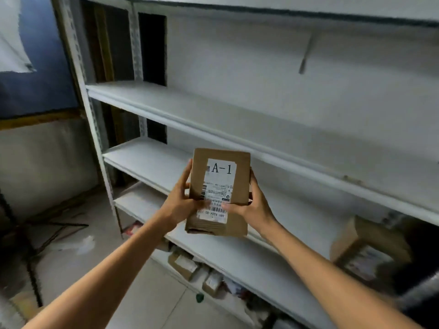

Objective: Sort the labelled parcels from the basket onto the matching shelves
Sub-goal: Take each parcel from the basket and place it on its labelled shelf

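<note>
Head view shows a small brown cardboard parcel with a white shipping label printed "A-1" (219,191) held up at centre frame, in front of the shelves and resting on none of them. It looks light and stiff, since two hands carry it easily and its faces stay flat. Bare card should give good grip, but the glossy label is probably slicker, so the long side edges are the best hold. The left hand (180,200) curls round the left edge, its thumb on the label's lower part. The right hand (249,203) clasps the right edge likewise. Behind runs a white metal shelving unit (147,162). A larger brown carton (365,248), blurred, sits at lower right. No basket is visible.
</note>
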Tool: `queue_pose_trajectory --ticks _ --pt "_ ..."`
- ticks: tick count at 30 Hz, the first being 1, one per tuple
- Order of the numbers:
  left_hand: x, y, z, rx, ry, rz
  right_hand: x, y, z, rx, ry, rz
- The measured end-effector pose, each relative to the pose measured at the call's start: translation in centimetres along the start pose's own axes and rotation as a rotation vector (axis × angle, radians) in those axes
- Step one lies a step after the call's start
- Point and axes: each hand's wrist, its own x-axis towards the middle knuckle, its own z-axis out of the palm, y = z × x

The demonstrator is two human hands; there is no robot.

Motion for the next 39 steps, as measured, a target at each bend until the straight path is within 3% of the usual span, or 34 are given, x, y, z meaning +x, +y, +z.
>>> queue_pose_trajectory --ticks 10,17,28,39 --pt "2.1 1.2 16.1 0.027 -0.479 0.144 -10.6 1.1 -11.8 -0.052 0.540 0.220" --pt "2.1 4.2 24.0 -0.015 -0.687 0.262 -15.3 -1.0 -18.5 -0.110 0.749 0.204" --pt "8.2 12.6 33.8 -0.020 -0.594 0.628 -10.4 -4.6 -31.9 -0.176 0.817 0.028" --pt "15.4 9.0 40.2 0.058 -0.472 0.663 -4.3 2.0 -38.6 -0.219 0.819 -0.025"
